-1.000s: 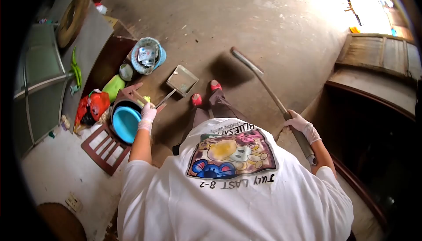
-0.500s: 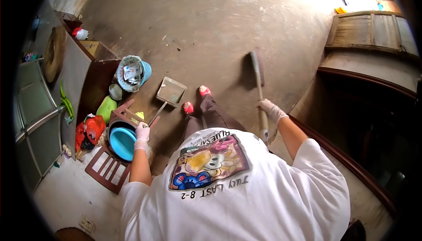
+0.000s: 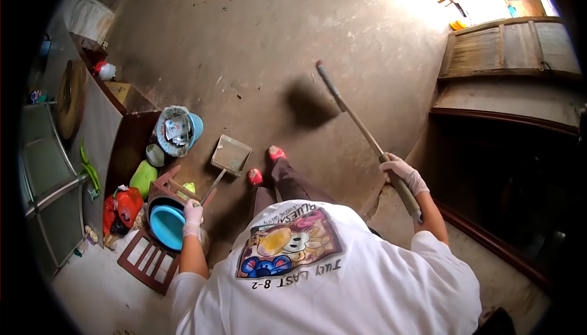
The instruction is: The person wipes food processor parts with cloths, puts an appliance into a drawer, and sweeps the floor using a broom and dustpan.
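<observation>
My right hand (image 3: pixel 397 169), in a thin translucent glove, is wrapped round the handle of a broom (image 3: pixel 361 124). The broom slants up and leftward over the floor, its narrow grey head (image 3: pixel 327 78) lifted with a shadow beside it. My left hand (image 3: pixel 192 213), gloved too, is closed on the handle of a dustpan (image 3: pixel 232 155). That pan lies in front of and to the left of my red shoes (image 3: pixel 276 152). Some dust or bits seem to lie in it. Close by my left hand is a blue basin (image 3: pixel 166 228).
A wooden chair (image 3: pixel 145 258) stands at lower left, near a red plastic bag (image 3: pixel 127 205) and a green melon-like object (image 3: pixel 143 179). Beyond is a blue bin (image 3: pixel 194 128) holding litter. Small scraps dot the concrete floor (image 3: pixel 257 23). A dark cabinet (image 3: pixel 507 170) runs along the right.
The broom has swung from nearly upright in view to a leftward slant, its head moving left. My right hand has shifted right and a little back. The left hand still holds the dustpan.
</observation>
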A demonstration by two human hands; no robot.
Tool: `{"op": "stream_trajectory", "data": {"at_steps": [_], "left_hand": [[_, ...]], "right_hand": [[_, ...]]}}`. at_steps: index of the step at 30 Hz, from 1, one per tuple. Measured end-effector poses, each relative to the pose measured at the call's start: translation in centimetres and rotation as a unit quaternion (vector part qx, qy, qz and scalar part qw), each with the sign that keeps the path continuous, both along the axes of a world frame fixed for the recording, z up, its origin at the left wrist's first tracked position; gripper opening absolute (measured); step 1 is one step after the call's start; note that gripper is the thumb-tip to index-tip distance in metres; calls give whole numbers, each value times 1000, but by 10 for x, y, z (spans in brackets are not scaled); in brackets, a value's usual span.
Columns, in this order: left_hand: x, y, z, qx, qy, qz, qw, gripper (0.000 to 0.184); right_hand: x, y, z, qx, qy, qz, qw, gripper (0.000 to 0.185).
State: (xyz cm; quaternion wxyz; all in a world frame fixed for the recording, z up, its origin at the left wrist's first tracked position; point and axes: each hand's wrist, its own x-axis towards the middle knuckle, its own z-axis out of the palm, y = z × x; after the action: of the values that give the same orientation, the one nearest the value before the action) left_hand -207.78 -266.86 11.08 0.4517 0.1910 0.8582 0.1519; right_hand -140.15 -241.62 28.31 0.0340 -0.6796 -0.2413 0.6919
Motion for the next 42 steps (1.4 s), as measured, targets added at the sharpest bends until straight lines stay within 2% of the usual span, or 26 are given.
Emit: {"op": "stream_trajectory", "data": {"at_steps": [3, 5, 7, 9, 11, 12, 13, 15, 16, 17, 19, 21, 23, 26, 28, 31, 32, 35, 36, 37, 39, 40, 42], "left_hand": [[0, -2, -3, 9, 3, -1, 1000, 12], [-2, -3, -8, 7, -18, 18, 1000, 16], [-2, -3, -8, 6, -23, 29, 999, 17], [0, -2, -6, 11, -21, 21, 999, 17], [13, 7, 11, 16, -1, 16, 1000, 18], [7, -3, -6, 42, 39, -25, 998, 17], [4, -8, -14, 6, 40, -10, 999, 15], [-13, -25, -44, 1, 76, -65, 995, 10], [-13, -22, -43, 0, 70, -56, 996, 10], [-10, -21, -40, -5, 61, -46, 997, 9], [-13, -21, -43, -10, 45, -33, 998, 10], [-15, -19, -40, -3, 55, -25, 998, 11], [-23, -21, -44, 0, 26, 1, 1000, 13], [-46, -23, -59, 6, -28, 14, 999, 18], [-33, -2, -25, -17, -42, 28, 999, 20], [-5, 34, 26, 3, -17, -8, 1000, 23], [3, 44, 41, -32, -37, 20, 999, 24], [-10, 23, 0, -28, -26, 32, 999, 23], [6, 39, 23, -80, -29, 43, 995, 21], [29, 52, 40, -30, 76, -53, 995, 17], [27, 39, 18, 58, 53, -127, 989, 15], [33, 36, 22, 59, 11, -61, 996, 16], [91, 87, 53, 0, -29, 122, 992, 16]], "right_hand": [[25, 39, -39, 28, -29, -55, 998, 27], [60, 67, -107, 86, -96, 2, 992, 17], [43, 107, -99, -5, -126, -12, 992, 11], [32, 132, -129, -63, -79, -176, 979, 11], [-5, 155, -119, -10, -117, -96, 988, 11], [-19, 161, -135, -26, -109, -118, 987, 9], [-32, 156, -153, -49, -100, -141, 984, 9], [-67, 138, -157, 12, -141, 71, 987, 18], [-83, 122, -158, 20, -161, 97, 982, 24], [-92, 100, -157, 26, -183, 124, 975, 30], [-97, 61, -141, 60, -159, 93, 981, 38], [-71, 47, -135, 101, -120, 187, 970, 43], [-58, 43, -75, 28, -14, 77, 997, 52], [-48, 32, -9, 4, 52, 44, 998, 56], [-34, 28, 11, -1, 81, 18, 997, 58], [11, 36, -3, 43, 34, -53, 997, 55], [38, 43, -20, 63, 31, -58, 996, 49], [118, 82, -35, 88, -31, -126, 988, 31], [153, 98, -51, 109, -45, -143, 983, 24], [184, 118, -55, 106, -48, -176, 978, 21], [259, 158, -82, 121, -47, -239, 962, 18], [295, 182, -96, 107, -65, -250, 960, 16], [360, 236, -111, 57, -78, -298, 950, 12]]}}
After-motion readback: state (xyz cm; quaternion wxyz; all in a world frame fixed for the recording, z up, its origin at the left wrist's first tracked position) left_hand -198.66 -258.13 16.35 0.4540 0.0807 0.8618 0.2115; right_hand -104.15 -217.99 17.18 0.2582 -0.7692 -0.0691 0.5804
